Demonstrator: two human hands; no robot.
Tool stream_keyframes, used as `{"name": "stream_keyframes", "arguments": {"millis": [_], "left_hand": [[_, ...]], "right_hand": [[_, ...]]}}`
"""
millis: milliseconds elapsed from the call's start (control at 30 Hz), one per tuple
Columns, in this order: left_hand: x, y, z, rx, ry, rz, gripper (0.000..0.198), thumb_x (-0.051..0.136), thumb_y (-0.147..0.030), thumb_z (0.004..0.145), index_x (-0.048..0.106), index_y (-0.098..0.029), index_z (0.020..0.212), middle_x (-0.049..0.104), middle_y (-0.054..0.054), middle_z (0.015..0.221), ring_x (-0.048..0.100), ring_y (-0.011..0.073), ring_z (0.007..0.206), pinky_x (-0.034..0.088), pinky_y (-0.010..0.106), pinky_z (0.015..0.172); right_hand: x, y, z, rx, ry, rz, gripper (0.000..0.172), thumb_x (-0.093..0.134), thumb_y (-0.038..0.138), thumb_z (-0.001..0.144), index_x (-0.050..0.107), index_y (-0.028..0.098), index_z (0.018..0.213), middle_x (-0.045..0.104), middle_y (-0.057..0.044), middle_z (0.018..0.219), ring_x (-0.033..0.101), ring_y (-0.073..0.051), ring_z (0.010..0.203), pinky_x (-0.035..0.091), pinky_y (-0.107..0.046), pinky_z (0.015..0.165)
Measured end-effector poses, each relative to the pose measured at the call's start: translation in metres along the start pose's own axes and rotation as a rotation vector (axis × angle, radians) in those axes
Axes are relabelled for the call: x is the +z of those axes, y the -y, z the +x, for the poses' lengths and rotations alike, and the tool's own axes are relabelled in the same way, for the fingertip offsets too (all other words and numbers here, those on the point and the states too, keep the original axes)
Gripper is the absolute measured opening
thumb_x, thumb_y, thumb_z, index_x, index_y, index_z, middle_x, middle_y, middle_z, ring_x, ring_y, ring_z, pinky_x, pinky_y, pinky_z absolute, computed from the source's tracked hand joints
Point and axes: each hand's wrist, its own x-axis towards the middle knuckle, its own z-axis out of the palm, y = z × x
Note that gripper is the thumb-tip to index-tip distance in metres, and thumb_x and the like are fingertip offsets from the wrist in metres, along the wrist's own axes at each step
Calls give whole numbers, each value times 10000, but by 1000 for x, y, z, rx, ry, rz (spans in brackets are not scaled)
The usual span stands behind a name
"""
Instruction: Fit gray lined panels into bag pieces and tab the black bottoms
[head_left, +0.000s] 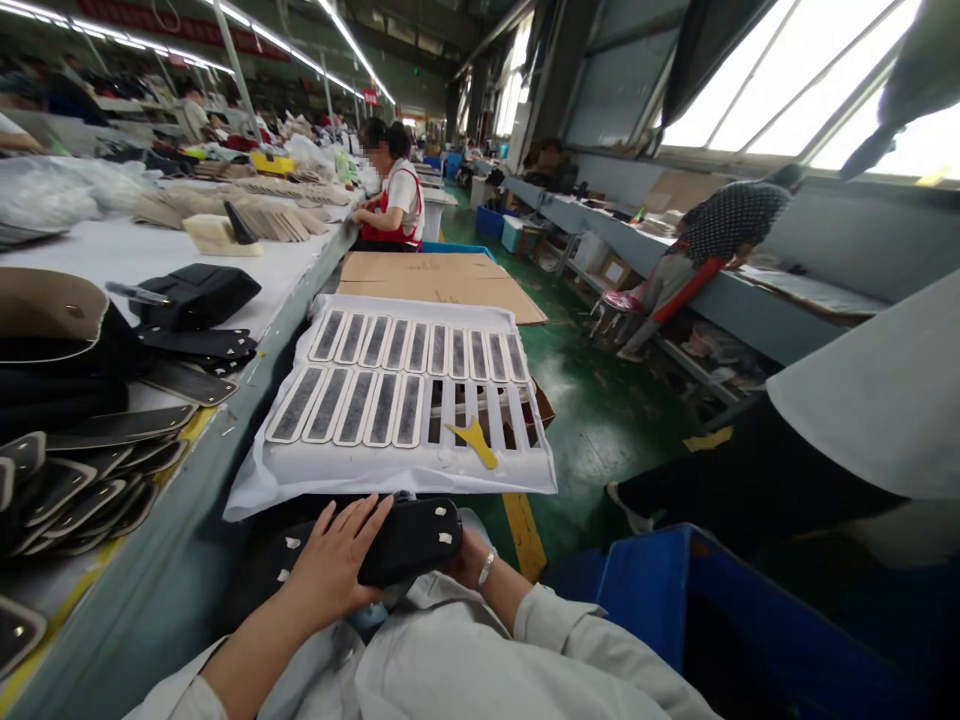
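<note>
A black bag (409, 545) with small white bits stuck near its ends lies across my lap. My left hand (339, 560) rests over its middle, fingers spread across the top and thumb at the near edge, gripping it. Around the right end, my right hand (472, 560) holds the bag from below; most of its fingers are hidden behind it. Just beyond, a white-covered board (390, 470) carries two rows of dark grey strips with white borders (407, 410). On the board's slotted right part lies a yellow Y-shaped tool (474, 443).
Black bag parts (82, 480) are piled along the left table (225, 440), near another black bag (199, 295). A cardboard sheet (442, 275) lies behind the board. A blue bin (652, 590) stands at my right. One person (394, 195) sits ahead; another (712, 240) bends over the right bench.
</note>
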Motion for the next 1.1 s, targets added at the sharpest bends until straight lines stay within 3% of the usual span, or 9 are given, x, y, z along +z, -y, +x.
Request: {"name": "stream_keyframes", "arguments": {"millis": [167, 267, 400, 500, 633, 700, 767, 867, 1100], "left_hand": [[-2, -6, 16, 87, 18, -19, 945, 623, -330, 597, 189, -230, 1431, 436, 107, 1373, 406, 284, 1239, 233, 455, 1066], [-3, -12, 25, 113, -13, -49, 937, 626, -320, 597, 200, -215, 1425, 466, 110, 1336, 435, 288, 1203, 276, 445, 1043], [-3, -24, 33, 144, -64, -67, 886, 605, -295, 639, 204, -212, 1425, 509, 111, 1268, 479, 281, 1147, 351, 416, 986], [-8, -28, 32, 152, -98, -58, 876, 609, -285, 648, 209, -223, 1424, 511, 110, 1259, 488, 287, 1135, 366, 420, 978], [-24, -24, 31, 107, -120, -84, 883, 609, -253, 647, 192, -200, 1423, 519, 117, 1241, 509, 282, 1109, 410, 409, 949], [-31, -19, 32, 75, -125, -120, 909, 609, -238, 641, 159, -179, 1428, 524, 119, 1235, 521, 275, 1100, 433, 392, 937], [-34, -14, 33, 53, -134, -155, 936, 622, -256, 634, 139, -163, 1430, 524, 125, 1241, 524, 283, 1104, 445, 393, 933], [-34, -11, 31, 21, -154, -198, 949, 633, -260, 626, 134, -171, 1429, 507, 132, 1271, 508, 300, 1132, 438, 418, 947], [-41, -17, 34, -60, -131, -348, 1025, 651, -233, 586, 68, -233, 1429, 468, 126, 1315, 474, 301, 1168, 398, 450, 984]], "right_hand": [[-15, 3, -25, 34, 34, 147, 422, 410, 538, 876, 619, 179, 804, 624, -28, 690, 597, -146, 658, 445, -243, 593], [-17, 16, -18, 68, 40, 207, 404, 406, 496, 897, 605, 155, 811, 619, -25, 681, 581, -130, 614, 442, -247, 603], [-10, 38, 0, 7, 29, 199, 255, 508, 359, 877, 606, 130, 820, 612, -16, 648, 566, -124, 586, 427, -242, 619], [-12, 47, -10, -2, 42, 184, 241, 543, 363, 861, 618, 136, 892, 632, -22, 692, 579, -130, 608, 425, -247, 619], [-25, 56, -39, 42, 177, 172, 357, 464, 461, 872, 622, 147, 935, 642, -50, 792, 606, -154, 697, 463, -302, 669], [-30, 57, -45, 23, 262, 165, 331, 504, 442, 830, 628, 147, 912, 632, -51, 806, 605, -173, 739, 479, -349, 701], [-30, 53, -45, -42, 303, 107, 273, 653, 348, 709, 641, 155, 902, 625, -33, 787, 601, -179, 737, 484, -375, 718], [-25, 39, -41, -174, 295, -19, 348, 790, 285, 560, 673, 174, 869, 624, -15, 727, 605, -189, 702, 477, -378, 741], [-18, 37, -35, -296, 500, -426, 260, 754, 441, 630, 708, 246, 796, 674, -40, 798, 618, -264, 823, 459, -406, 810]]}}
